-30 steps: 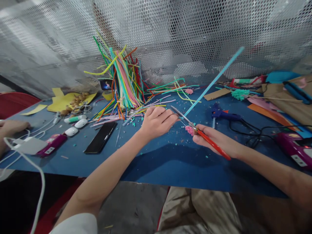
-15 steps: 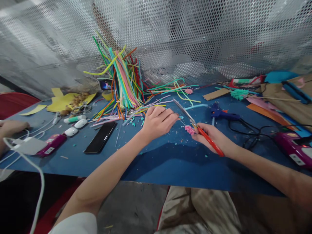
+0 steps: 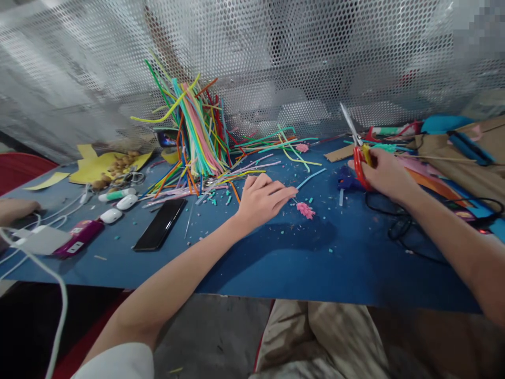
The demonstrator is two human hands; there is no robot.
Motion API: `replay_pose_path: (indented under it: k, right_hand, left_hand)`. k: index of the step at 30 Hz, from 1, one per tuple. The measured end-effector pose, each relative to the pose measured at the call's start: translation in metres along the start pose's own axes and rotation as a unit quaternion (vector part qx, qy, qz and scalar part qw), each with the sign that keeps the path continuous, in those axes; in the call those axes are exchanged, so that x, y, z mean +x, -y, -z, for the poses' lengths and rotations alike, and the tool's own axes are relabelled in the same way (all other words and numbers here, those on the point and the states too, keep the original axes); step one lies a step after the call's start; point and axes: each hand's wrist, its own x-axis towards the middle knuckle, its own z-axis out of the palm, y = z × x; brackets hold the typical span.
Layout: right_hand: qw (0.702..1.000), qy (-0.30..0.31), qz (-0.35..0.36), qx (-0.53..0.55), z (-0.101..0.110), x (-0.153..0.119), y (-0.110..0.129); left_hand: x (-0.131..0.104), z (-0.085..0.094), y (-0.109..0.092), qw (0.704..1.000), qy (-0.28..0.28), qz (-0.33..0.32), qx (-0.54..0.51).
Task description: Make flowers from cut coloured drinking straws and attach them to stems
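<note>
My left hand (image 3: 262, 200) is closed in a pinch above the table, on the thin stem of a small pink fluffy flower (image 3: 305, 210) that sticks out to the right of my fingertips. A light blue pipe cleaner (image 3: 311, 179) lies just beyond those fingertips. In my right hand (image 3: 389, 171) are scissors (image 3: 359, 163) with red and yellow handles, their blades pointing up and away. The scissors are at the right, over a dark blue glue gun (image 3: 347, 180) that my hand partly covers.
Upright pipe cleaners (image 3: 197, 126) stand in a big bundle at the back, with loose ones around it. A phone (image 3: 160, 225) lies left of my forearm. Black cable (image 3: 398, 226) runs at right. Cardboard (image 3: 341, 153) lies behind. A person's hand (image 3: 18, 210) rests at far left.
My right hand has carried the scissors away from the pink flower, up and to the right. My left hand stays nearly in place, still pinching the flower's stem.
</note>
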Motion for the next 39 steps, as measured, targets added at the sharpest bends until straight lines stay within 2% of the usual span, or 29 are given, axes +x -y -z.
replay_pose_path:
  k: [3, 6, 11, 15, 18, 21, 23, 24, 26, 28, 32, 35, 39]
  right_hand:
    - [0.981, -0.029, -0.009, -0.193, 0.010, 0.007, -0.014]
    - [0.950, -0.041, -0.035, -0.306, 0.016, 0.008, -0.030]
    - [0.921, 0.017, -0.100, -0.377, 0.020, 0.012, -0.052]
    - [0.910, 0.057, -0.056, -0.406, 0.022, 0.014, -0.057]
    - [0.910, 0.037, -0.035, -0.410, 0.021, 0.012, -0.050]
    - [0.923, -0.020, -0.009, -0.385, 0.016, 0.005, -0.030]
    - [0.944, -0.063, 0.046, -0.319, 0.009, -0.003, -0.011]
    - [0.959, -0.061, 0.090, -0.260, 0.004, -0.008, -0.001]
    - [0.978, -0.018, 0.167, -0.124, -0.007, -0.021, 0.019]
    - [0.974, 0.013, 0.222, -0.036, -0.019, -0.036, 0.034]
    - [0.947, 0.060, 0.313, 0.038, -0.037, -0.058, 0.049]
    - [0.938, 0.076, 0.331, 0.066, -0.044, -0.064, 0.049]
    - [0.939, 0.079, 0.319, 0.102, -0.051, -0.067, 0.045]
  left_hand:
    - [0.000, -0.003, -0.005, 0.999, 0.019, -0.016, -0.025]
    - [-0.001, -0.007, -0.008, 0.998, 0.020, -0.027, -0.046]
    - [-0.004, -0.012, -0.008, 0.997, 0.017, -0.033, -0.065]
    - [-0.004, -0.012, -0.008, 0.995, 0.026, -0.050, -0.079]
    - [-0.004, -0.010, -0.009, 0.994, 0.044, -0.050, -0.088]
    - [-0.004, -0.011, -0.011, 0.993, 0.059, -0.051, -0.090]
    - [-0.004, -0.012, -0.012, 0.993, 0.058, -0.047, -0.094]
    - [-0.004, -0.012, -0.012, 0.993, 0.055, -0.042, -0.097]
    - [-0.003, -0.012, -0.012, 0.993, 0.052, -0.029, -0.100]
    - [-0.003, -0.012, -0.012, 0.994, 0.051, -0.019, -0.099]
    - [-0.004, -0.013, -0.012, 0.994, 0.050, -0.004, -0.102]
    - [-0.003, -0.012, -0.015, 0.992, 0.057, 0.007, -0.113]
    - [-0.001, -0.012, -0.021, 0.990, 0.068, 0.001, -0.121]
